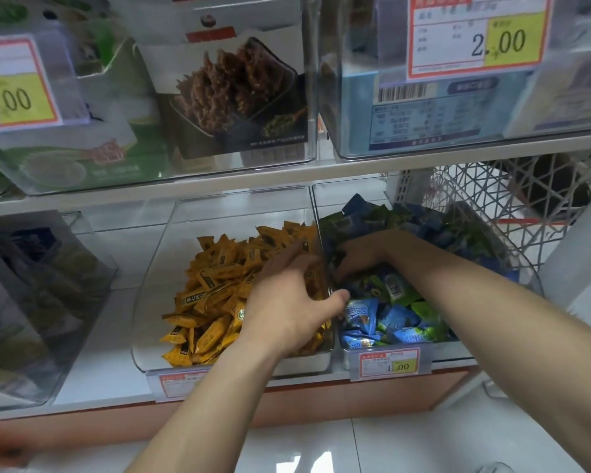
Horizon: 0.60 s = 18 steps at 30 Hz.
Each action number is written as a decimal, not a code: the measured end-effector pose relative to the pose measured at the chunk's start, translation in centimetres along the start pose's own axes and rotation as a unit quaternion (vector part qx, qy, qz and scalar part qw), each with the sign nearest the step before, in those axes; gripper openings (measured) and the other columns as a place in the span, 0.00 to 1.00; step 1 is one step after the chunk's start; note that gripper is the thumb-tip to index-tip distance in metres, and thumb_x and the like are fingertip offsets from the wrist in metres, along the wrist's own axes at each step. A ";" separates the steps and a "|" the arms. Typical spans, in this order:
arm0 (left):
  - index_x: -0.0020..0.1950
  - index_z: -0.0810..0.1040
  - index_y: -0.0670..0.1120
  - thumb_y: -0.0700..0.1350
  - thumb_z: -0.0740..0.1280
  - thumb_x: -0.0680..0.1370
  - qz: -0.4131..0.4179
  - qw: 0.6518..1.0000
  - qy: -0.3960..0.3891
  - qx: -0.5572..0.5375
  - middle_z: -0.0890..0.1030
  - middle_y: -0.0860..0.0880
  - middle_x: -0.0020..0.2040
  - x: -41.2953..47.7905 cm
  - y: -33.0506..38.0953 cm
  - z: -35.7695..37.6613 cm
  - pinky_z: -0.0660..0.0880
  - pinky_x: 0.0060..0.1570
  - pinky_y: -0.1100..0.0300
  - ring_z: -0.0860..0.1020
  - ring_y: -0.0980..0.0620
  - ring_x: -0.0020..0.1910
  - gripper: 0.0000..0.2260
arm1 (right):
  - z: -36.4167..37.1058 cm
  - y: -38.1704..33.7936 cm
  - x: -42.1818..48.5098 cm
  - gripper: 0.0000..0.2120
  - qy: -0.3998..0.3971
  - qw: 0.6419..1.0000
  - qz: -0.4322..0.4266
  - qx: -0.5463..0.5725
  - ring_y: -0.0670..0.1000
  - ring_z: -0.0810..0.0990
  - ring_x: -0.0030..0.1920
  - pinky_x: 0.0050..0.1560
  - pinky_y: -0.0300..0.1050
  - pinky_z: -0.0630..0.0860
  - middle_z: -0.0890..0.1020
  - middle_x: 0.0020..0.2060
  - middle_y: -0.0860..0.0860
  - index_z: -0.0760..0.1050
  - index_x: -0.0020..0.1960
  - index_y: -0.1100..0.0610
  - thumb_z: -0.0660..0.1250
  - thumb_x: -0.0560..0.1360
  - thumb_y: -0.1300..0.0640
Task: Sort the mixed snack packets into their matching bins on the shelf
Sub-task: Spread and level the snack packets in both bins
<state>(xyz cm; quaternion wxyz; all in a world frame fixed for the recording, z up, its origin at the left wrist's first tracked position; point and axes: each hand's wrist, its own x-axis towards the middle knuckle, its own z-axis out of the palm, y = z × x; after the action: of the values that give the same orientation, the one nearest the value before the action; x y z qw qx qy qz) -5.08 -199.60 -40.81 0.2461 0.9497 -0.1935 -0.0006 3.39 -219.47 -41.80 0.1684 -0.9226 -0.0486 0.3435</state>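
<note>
- Sorting under way on the lower shelf [219,394]: left hand [289,302] lies loosely spread over the orange packets [215,285] in the left bin [157,268]; grip not discernible.
- Right hand [359,256] digs among blue and green packets [389,312] in the right bin [386,353]; fingers buried, closure undeterminable.
- Packets judged light, crinkly, slippery; pinch at sealed ends.
- Price tag [389,365] reads "1.00".

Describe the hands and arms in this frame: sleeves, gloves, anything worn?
Both hands are bare: the left hand and the right hand show no gloves, rings or watch. Both forearms are uncovered up to the frame edge, with no sleeve in view. No markings.
</note>
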 end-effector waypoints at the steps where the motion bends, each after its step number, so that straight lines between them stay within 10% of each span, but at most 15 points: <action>1: 0.68 0.72 0.60 0.73 0.63 0.67 0.000 1.000 0.001 -0.002 0.61 0.59 0.78 0.0 0.0 0.0 0.69 0.67 0.54 0.63 0.52 0.74 0.33 | 0.0 0.0 -0.1 0.25 0.002 1.000 -0.003 0.013 0.52 0.79 0.58 0.65 0.54 0.74 0.79 0.61 0.51 0.74 0.68 0.54 0.70 0.74 0.45; 12: 0.67 0.73 0.60 0.75 0.60 0.63 -0.009 1.000 0.003 -0.024 0.62 0.60 0.77 -0.2 0.0 -0.1 0.69 0.66 0.55 0.64 0.52 0.74 0.36 | 0.6 1.3 -1.7 0.12 0.080 0.993 -0.081 0.044 0.43 0.82 0.43 0.46 0.45 0.77 0.83 0.42 0.43 0.80 0.46 0.46 0.76 0.68 0.41; 18: 0.63 0.74 0.63 0.76 0.61 0.62 -0.002 1.000 0.016 -0.027 0.64 0.59 0.76 -0.2 -0.1 0.0 0.69 0.65 0.55 0.65 0.52 0.73 0.33 | 0.0 1.8 -5.6 0.19 0.179 0.963 -0.166 0.118 0.38 0.81 0.51 0.54 0.37 0.76 0.83 0.51 0.37 0.79 0.53 0.36 0.76 0.63 0.37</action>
<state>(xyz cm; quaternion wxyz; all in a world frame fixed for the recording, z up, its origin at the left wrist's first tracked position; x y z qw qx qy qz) -5.18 -199.45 -40.89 0.2745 0.9430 -0.1877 0.0095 -0.85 -222.29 -38.94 0.3368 -0.9216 -0.1291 0.1435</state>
